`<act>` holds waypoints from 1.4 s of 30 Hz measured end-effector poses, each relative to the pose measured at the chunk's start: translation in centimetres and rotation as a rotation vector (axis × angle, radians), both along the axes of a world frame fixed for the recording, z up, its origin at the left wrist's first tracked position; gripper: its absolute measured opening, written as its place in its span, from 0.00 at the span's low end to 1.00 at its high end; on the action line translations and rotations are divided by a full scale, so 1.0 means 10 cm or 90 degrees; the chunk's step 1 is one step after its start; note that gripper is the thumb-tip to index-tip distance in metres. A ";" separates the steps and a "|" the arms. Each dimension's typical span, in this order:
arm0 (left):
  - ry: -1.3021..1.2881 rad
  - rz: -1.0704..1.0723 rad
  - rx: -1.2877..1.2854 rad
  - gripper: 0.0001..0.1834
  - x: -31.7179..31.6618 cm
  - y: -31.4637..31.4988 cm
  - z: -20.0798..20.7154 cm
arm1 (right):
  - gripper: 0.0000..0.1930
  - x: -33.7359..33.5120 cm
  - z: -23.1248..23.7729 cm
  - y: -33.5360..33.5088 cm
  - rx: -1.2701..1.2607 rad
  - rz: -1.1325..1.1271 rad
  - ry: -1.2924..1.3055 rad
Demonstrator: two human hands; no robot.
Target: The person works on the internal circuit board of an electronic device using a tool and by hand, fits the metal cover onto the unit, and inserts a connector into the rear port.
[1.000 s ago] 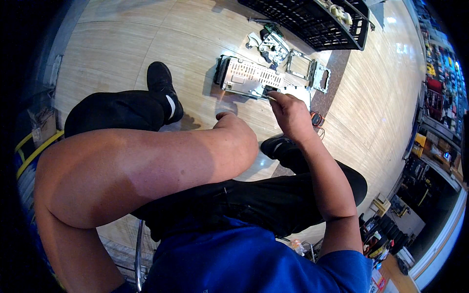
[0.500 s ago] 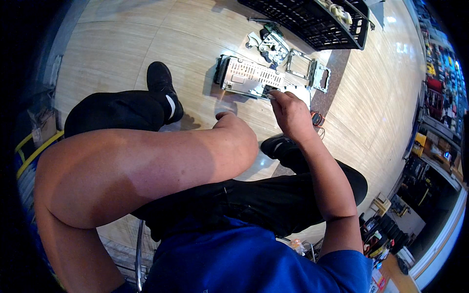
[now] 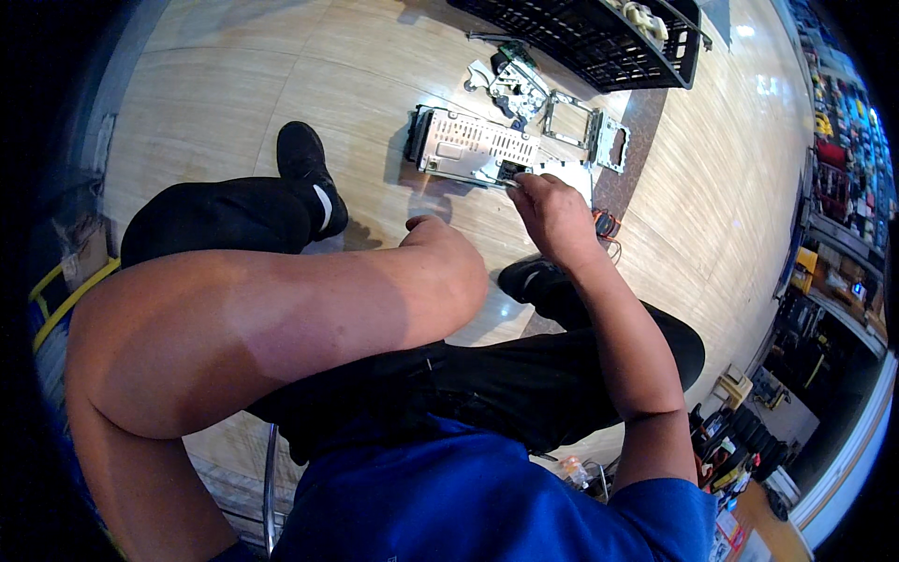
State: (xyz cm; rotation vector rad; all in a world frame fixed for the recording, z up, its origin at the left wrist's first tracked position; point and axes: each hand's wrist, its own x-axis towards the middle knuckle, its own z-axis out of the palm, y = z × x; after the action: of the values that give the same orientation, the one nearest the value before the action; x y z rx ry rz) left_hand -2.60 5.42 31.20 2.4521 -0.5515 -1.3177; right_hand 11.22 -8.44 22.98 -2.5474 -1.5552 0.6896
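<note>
On the floor ahead lies a boxy metal electronic unit [image 3: 473,142], with a slotted silver cover and a dark end at its left. My right hand [image 3: 554,214] is at its near right corner, thumb and fingertips pinched together by a dark gap in the casing. Whatever is between those fingertips is too small to make out. Closer to me, my left hand [image 3: 448,245] hangs bent at the wrist, just short of the unit and apart from it. One digit shows at its far side; the other fingers are hidden behind the hand.
Beyond the unit lie a loose mechanism with circuit board [image 3: 515,82], an open metal frame [image 3: 567,120] and a silver bracket [image 3: 611,143]. A black plastic crate [image 3: 599,47] stands behind them. An orange-and-black device [image 3: 605,223] is right of my hand. My shoes flank the work.
The view has shifted slightly, so the floor items sit a little further left. My right hand stays pinched at the unit's corner, and my left hand has hardly moved.
</note>
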 end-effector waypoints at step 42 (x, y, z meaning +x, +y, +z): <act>-0.065 -0.004 -0.012 0.11 -0.06 0.02 -0.04 | 0.11 -0.01 -0.04 -0.04 0.114 -0.007 0.060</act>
State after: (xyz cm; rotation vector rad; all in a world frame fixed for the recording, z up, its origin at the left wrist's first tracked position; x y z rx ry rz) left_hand -3.24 5.66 30.84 2.5145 -0.5950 -1.1891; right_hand 11.12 -8.88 22.58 -2.3581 -1.4998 0.6289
